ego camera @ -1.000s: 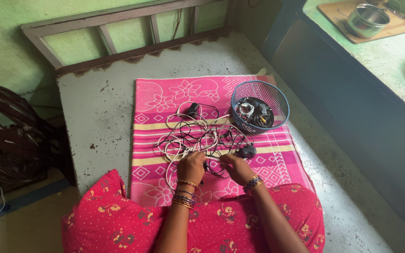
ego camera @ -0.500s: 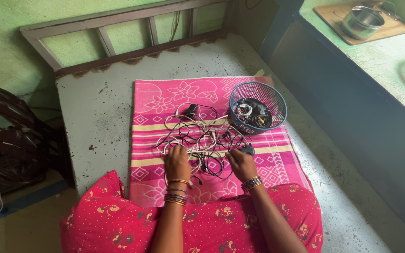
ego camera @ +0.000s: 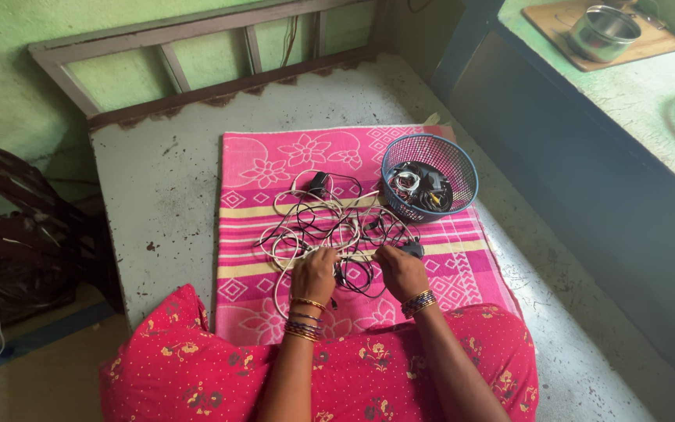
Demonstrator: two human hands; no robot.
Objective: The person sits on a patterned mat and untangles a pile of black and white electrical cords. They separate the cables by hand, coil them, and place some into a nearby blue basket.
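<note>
A person in a red floral garment sits at the near edge of a speckled grey slab [ego camera: 158,187], both hands working a tangle of white and black cables [ego camera: 330,227] spread on a pink patterned mat [ego camera: 275,168]. The left hand [ego camera: 314,273] is closed around a white strand at the near side of the tangle; the right hand [ego camera: 401,271] pinches cable just beside a small black adapter [ego camera: 412,249]. To the far right on the mat stands a blue mesh basket [ego camera: 462,168] holding more coiled leads. A steel pot [ego camera: 605,31] sits on a wooden board [ego camera: 658,43] on the green counter, far right.
</note>
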